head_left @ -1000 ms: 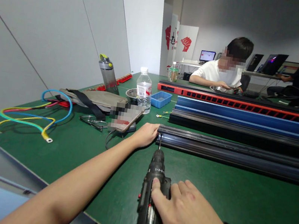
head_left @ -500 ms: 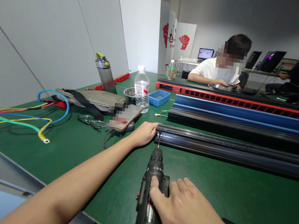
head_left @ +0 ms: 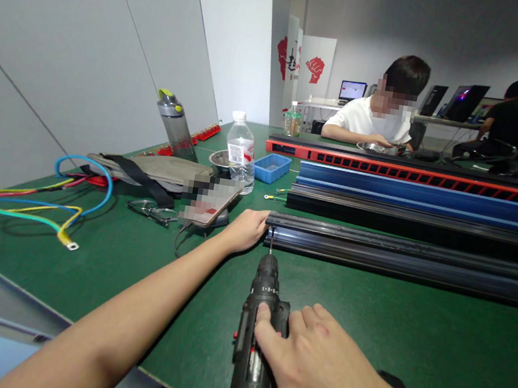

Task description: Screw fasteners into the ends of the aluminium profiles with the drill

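Observation:
My right hand point(head_left: 314, 370) is wrapped round a black cordless drill point(head_left: 257, 344), forefinger laid along its top. The drill's bit points at the near left end of a long black metal rail point(head_left: 401, 259) lying across the green table point(head_left: 411, 349). My left hand point(head_left: 246, 230) is curled against that same rail end, gripping it just left of the bit.
Behind the rail lie more long rails, black, blue point(head_left: 435, 199) and red point(head_left: 414, 173). To the left are a phone point(head_left: 208, 205), glasses point(head_left: 151, 210), a grey bag point(head_left: 164, 169), two bottles, a blue tray point(head_left: 270, 167) and coloured cables point(head_left: 41, 205). A person in white point(head_left: 373, 120) sits across the table.
The view has drifted slightly, shifting everything a little left and up. Both hands, the drill and the rail keep the same positions relative to each other.

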Demonstrator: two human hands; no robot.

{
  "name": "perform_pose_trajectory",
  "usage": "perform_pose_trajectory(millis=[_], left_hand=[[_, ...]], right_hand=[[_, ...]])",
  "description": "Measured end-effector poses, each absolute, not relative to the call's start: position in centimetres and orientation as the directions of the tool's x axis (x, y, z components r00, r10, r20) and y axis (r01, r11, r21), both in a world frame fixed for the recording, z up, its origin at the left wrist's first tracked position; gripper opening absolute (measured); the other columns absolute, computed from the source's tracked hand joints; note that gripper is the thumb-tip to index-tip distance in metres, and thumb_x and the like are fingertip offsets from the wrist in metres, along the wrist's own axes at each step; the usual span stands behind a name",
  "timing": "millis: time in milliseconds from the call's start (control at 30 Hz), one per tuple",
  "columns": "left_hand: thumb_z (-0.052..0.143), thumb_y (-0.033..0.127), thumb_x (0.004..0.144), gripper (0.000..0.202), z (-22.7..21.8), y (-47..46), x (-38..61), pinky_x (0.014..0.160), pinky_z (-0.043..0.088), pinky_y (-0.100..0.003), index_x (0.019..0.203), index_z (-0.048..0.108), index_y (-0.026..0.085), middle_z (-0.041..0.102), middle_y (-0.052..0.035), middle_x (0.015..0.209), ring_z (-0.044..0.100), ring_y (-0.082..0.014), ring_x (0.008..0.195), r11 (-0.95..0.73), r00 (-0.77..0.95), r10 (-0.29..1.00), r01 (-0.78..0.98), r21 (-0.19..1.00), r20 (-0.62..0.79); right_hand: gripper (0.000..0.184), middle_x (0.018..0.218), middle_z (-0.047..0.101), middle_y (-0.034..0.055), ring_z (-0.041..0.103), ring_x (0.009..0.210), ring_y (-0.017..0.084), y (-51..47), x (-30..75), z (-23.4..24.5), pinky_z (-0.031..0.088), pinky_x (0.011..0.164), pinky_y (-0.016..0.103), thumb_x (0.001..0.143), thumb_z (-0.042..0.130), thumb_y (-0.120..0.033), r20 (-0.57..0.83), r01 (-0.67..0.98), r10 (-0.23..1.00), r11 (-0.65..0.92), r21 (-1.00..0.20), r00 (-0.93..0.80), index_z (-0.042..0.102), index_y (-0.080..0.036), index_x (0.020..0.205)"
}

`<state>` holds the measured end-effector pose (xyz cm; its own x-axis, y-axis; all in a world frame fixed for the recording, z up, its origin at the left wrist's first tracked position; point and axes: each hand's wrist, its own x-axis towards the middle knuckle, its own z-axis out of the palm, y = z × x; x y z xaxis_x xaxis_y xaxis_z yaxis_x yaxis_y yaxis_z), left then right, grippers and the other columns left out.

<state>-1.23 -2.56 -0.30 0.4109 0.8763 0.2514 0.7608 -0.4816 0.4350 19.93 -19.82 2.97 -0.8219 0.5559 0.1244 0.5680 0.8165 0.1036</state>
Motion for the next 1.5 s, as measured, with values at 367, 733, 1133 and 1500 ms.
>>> perform_pose_trajectory(millis=[367, 733, 1133, 1500], left_hand=[[0.036, 0.021, 0.090, 0.037, -0.34, -2.56, -1.28, 0.085, 0.049, -0.028, 0.101, 0.071, 0.018, 0.075, -0.0063, 0.100, 0.068, -0.0208, 0.095, -0.482, 0.411, 0.876, 0.757, 0.442, 0.251], [0.036, 0.020, 0.090, 0.036, -0.40, -2.54, -1.23, 0.083, 0.049, -0.028, 0.099, 0.071, 0.018, 0.075, -0.0061, 0.099, 0.068, -0.0213, 0.094, -0.489, 0.417, 0.872, 0.755, 0.438, 0.255], [0.038, 0.019, 0.089, 0.035, -0.46, -2.53, -1.25, 0.081, 0.050, -0.028, 0.098, 0.071, 0.018, 0.075, -0.0055, 0.096, 0.068, -0.0209, 0.091, -0.478, 0.402, 0.878, 0.764, 0.432, 0.260], [0.037, 0.019, 0.088, 0.036, -0.21, -2.65, -1.17, 0.083, 0.050, -0.028, 0.100, 0.071, 0.018, 0.075, -0.0056, 0.099, 0.068, -0.0209, 0.092, -0.477, 0.402, 0.878, 0.776, 0.412, 0.259]], right_hand=[[0.098, 0.076, 0.066, 0.0119, 0.063, 0.064, 0.029, -19.78, 19.97, 2.98, 0.048, 0.064, 0.040, 0.068, 0.054, -0.083, 0.111, 0.563, 0.553, 0.821, 0.100, -0.826, 0.043, -0.011, 0.134], [0.099, 0.079, 0.066, 0.0135, 0.064, 0.068, 0.030, -19.86, 19.94, 3.23, 0.050, 0.066, 0.043, 0.069, 0.053, -0.083, 0.091, 0.567, 0.560, 0.820, 0.082, -0.823, 0.042, -0.011, 0.134], [0.105, 0.084, 0.066, 0.0151, 0.063, 0.071, 0.031, -19.66, 20.01, 3.27, 0.049, 0.068, 0.043, 0.068, 0.050, -0.086, 0.046, 0.565, 0.564, 0.824, 0.028, -0.825, 0.037, -0.011, 0.139], [0.080, 0.081, 0.066, 0.0142, 0.062, 0.069, 0.030, -19.84, 20.07, 3.34, 0.048, 0.068, 0.042, 0.081, 0.051, -0.066, 0.065, 0.568, 0.565, 0.822, 0.036, -0.822, 0.039, -0.010, 0.138]])
